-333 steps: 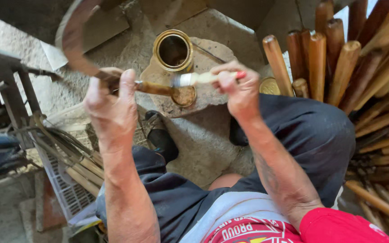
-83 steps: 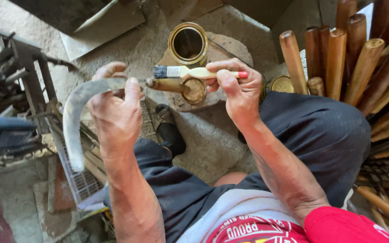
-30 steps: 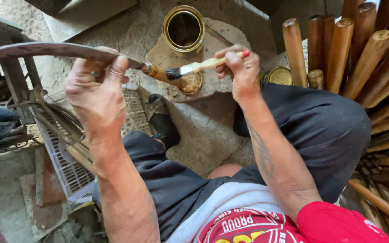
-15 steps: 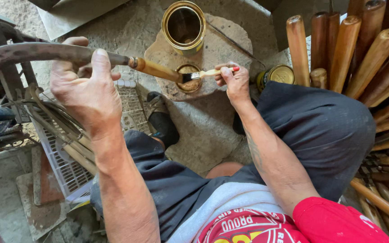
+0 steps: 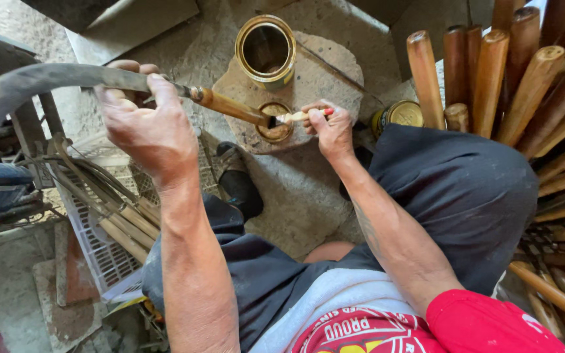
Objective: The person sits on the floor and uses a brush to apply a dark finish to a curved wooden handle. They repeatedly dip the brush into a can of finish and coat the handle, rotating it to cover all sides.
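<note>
Ground: rough concrete floor (image 5: 295, 196) is being used as the workplace, with a flat round stone slab (image 5: 335, 72) lying on it.
Sickle: a curved grey blade (image 5: 27, 85) with a wooden handle (image 5: 230, 106) is being held out level above the slab – handle end pointing towards the brush.
Left hand: the left hand (image 5: 142, 124) is being kept closed around the blade just behind the handle.
Brush: a small brush (image 5: 299, 116) with a pale and red grip is being touched to the butt of the handle.
Right hand: the right hand (image 5: 331, 127) is being pinched shut on the brush grip.
Doing it well: by judgement, the handle is best being turned slowly under the bristles while thin, even strokes are being laid along the grain – drips being wiped off over the lid.
Containers: an open gold-coloured tin (image 5: 266, 49) is standing on the slab's far part; its shallow round lid (image 5: 274, 121) is lying below the brush tip; a second gold tin (image 5: 400, 114) with a dark label band is sitting beside the knee.
Right side: finished brown wooden handles (image 5: 492, 72) are being kept stacked upright.
Left side: a white plastic crate (image 5: 93, 235) holding more sickles is being kept near the leg.
</note>
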### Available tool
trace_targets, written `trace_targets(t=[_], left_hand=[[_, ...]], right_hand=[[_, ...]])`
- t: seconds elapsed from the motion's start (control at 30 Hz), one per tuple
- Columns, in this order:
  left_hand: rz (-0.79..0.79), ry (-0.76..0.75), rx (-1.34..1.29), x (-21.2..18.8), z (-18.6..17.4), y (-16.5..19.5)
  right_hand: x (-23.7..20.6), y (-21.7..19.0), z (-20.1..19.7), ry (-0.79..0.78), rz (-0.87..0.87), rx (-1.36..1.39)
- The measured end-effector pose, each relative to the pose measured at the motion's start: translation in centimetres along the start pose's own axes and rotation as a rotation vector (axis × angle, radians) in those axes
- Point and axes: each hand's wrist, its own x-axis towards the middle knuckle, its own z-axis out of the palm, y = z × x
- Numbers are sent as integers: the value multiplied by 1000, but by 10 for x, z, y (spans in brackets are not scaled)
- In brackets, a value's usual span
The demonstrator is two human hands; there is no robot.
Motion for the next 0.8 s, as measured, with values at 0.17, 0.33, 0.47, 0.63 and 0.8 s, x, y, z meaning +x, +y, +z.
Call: trace_targets(t=[0.17,0.33,0.47,0.63,0.8], left_hand=[[130,-13,106,1,2,18],[122,-120,80,1,-3,40],[112,-169,68,-1,-9,52],[174,-197,58,-5,-10,57],[146,-211,8,-5,-11,56]], right_hand=[[-3,-34,14,-52,-41,68],[-11,-93,26,-87,-71,135],[-14,-138,33,-117,-135,243],[-15,-168,30,-141,-254,291],[-12,-152,15,-72,-259,327]])
